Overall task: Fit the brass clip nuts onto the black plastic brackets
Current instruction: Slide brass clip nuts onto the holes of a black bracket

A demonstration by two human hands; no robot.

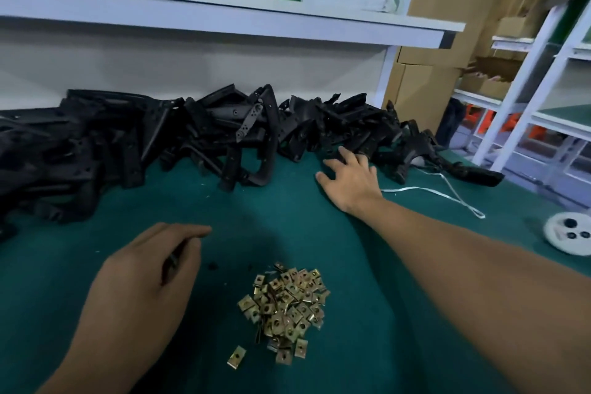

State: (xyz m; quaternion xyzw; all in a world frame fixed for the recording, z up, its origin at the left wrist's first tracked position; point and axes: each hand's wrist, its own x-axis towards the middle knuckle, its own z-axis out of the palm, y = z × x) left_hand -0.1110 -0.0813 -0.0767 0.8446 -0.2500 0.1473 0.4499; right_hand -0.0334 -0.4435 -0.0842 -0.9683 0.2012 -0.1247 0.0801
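A person's right hand point(350, 177), fingers spread and gripping nothing, reaches to the near edge of the bracket pile, its fingertips point(343, 150) touching or just short of 1 black plastic bracket point(339, 137); which, the view does not settle. The left hand point(144, 278) hovers over the near-left of the green mat point(367, 313), fingers loosely curled with a thin dark sliver showing between thumb and forefinger; whether it pinches anything cannot be told.

Between the 2 forearms, near the camera, lies the heap of brass clip nuts point(286, 304), small flat rectangles each with a centre hole, jumbled at every angle. 1 stray nut point(236, 357) sits just apart on the near-left side, its long axis running near-left to far-right.

The black brackets point(160, 137) sprawl in a long row across the far side of the mat, against the white shelving point(224, 19), their long axes pointing many ways; several lean upright against each other. No bracket shows a brass nut fitted, though the dark tangle could hide some, so the job appears barely begun. A white strap point(447, 192) and a white disc point(567, 233) lie to the right.
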